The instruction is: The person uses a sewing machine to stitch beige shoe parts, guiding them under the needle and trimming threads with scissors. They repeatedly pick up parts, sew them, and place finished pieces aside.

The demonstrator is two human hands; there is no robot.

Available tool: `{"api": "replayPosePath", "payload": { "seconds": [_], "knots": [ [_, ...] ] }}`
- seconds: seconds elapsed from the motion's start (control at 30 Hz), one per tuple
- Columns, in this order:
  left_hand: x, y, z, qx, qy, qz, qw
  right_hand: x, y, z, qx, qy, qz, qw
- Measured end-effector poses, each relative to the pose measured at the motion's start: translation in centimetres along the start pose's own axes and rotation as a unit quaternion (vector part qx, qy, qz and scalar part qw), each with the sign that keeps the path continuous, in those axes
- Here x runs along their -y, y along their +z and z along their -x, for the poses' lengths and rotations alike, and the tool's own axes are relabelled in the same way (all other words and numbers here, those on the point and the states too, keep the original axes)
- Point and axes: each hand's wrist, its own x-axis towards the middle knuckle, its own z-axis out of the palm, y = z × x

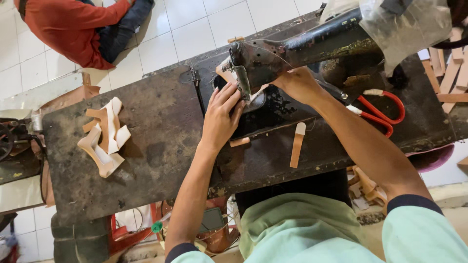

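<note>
An old black sewing machine (312, 46) stands on a worn dark worktable (156, 131). A tan and white leather piece (225, 70) lies under its needle head. My left hand (222, 117) rests flat on the machine bed, fingertips pressing the piece beside the needle. My right hand (297, 85) reaches behind the needle head and touches the piece's far side; its fingers are partly hidden by the machine. Neither hand is lifting anything.
A pile of cut tan and white leather pieces (105, 136) lies at the table's left. Red-handled scissors (380, 109) and a tan strip (297, 143) lie right of my hands. More strips (451, 73) sit far right. A person in red (73, 27) sits on the tiled floor.
</note>
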Motion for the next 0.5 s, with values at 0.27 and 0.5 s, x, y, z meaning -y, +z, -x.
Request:
{"api": "replayPosePath", "payload": {
  "seconds": [0.27,0.5],
  "knots": [
    [-1.0,-0.7,0.0,-0.055,-0.016,-0.013,0.998,4.5,0.0,-1.3,-0.02,0.169,-0.296,0.94],
    [-0.2,-0.8,0.7,-0.071,-0.015,-0.037,0.997,13.2,-1.1,-5.1,0.012,-0.084,-0.146,0.986]
  ]
}}
